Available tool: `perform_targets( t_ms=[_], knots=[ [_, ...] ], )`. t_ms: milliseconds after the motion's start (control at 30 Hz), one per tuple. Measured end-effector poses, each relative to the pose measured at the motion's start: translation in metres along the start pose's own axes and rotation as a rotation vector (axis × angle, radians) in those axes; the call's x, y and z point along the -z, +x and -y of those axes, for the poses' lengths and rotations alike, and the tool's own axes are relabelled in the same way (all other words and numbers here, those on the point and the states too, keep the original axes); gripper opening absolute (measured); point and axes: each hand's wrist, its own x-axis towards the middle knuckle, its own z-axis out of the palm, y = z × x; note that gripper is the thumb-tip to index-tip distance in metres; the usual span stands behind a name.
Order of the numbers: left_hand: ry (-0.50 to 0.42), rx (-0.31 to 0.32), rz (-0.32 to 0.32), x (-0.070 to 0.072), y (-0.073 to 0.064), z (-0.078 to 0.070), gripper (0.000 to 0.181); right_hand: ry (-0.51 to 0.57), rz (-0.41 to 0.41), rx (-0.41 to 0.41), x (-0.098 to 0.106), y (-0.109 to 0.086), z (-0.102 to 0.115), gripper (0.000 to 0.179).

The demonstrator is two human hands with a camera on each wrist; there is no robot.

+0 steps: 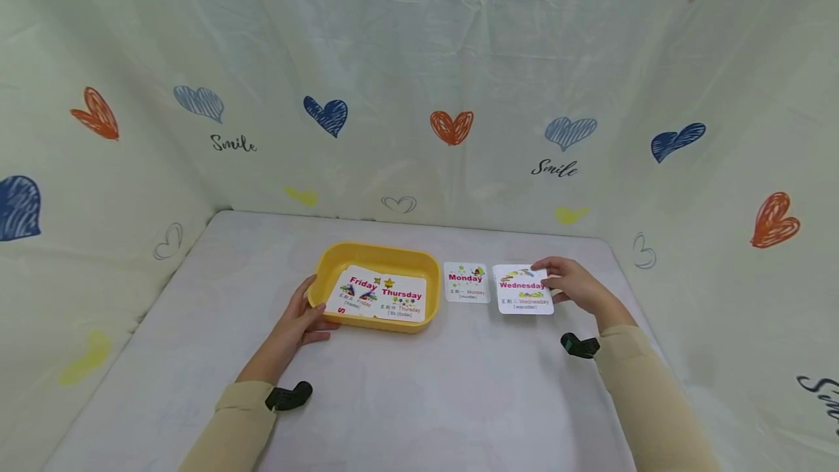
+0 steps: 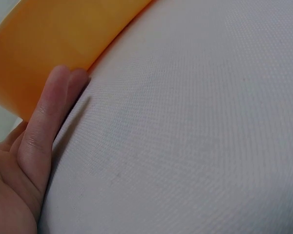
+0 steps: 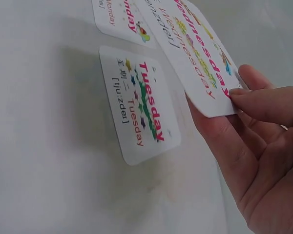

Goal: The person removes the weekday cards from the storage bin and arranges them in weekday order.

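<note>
My left hand (image 1: 298,323) holds the left end of a yellow plastic tray (image 1: 383,251), thumb over its rim. In the left wrist view, fingers lie along the outer wall of the tray (image 2: 63,44). Inside are a Friday card (image 1: 354,296) and a Thursday card (image 1: 403,300), overlapping, with a bit of another card under them. Between thumb and fingers, my right hand (image 1: 580,288) pinches a white Wednesday card (image 1: 524,299) by its edge, raised and tilted above the table. Under it lies a Tuesday card (image 3: 139,105), hidden in the head view.
A Monday card (image 1: 467,293) lies flat just right of the tray. The white-covered table (image 1: 432,399) meets a curtain (image 1: 393,57) printed with hearts at its back and sides. Dark wrist devices sit at both sleeves.
</note>
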Motion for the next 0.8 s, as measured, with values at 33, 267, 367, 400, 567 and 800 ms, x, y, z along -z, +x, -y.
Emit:
perform_targets(
  t_ms=[33,267,367,400,567,800],
  knots=[
    [0.0,0.002,0.0,0.0,0.0,0.0,0.071,-0.003,0.008,0.002,0.001,-0.001,-0.001,0.035],
    [0.004,-0.013,0.016,0.001,-0.001,-0.001,0.069,-0.005,0.04,-0.018,0.006,-0.005,-0.011,0.035],
    [0.01,-0.01,0.016,0.001,0.001,0.0,0.07,-0.015,0.04,-0.011,0.009,-0.006,-0.015,0.036],
    [0.01,-0.006,0.012,0.001,0.001,0.0,0.069,-0.024,0.041,-0.006,0.011,-0.006,-0.016,0.037],
    [0.01,-0.013,0.011,0.002,0.003,0.002,0.07,-0.053,0.022,-0.004,0.016,-0.007,-0.024,0.038],
    [0.029,-0.017,0.009,0.0,0.001,0.002,0.07,-0.129,-0.013,-0.036,0.021,-0.007,-0.033,0.058]
  ],
)
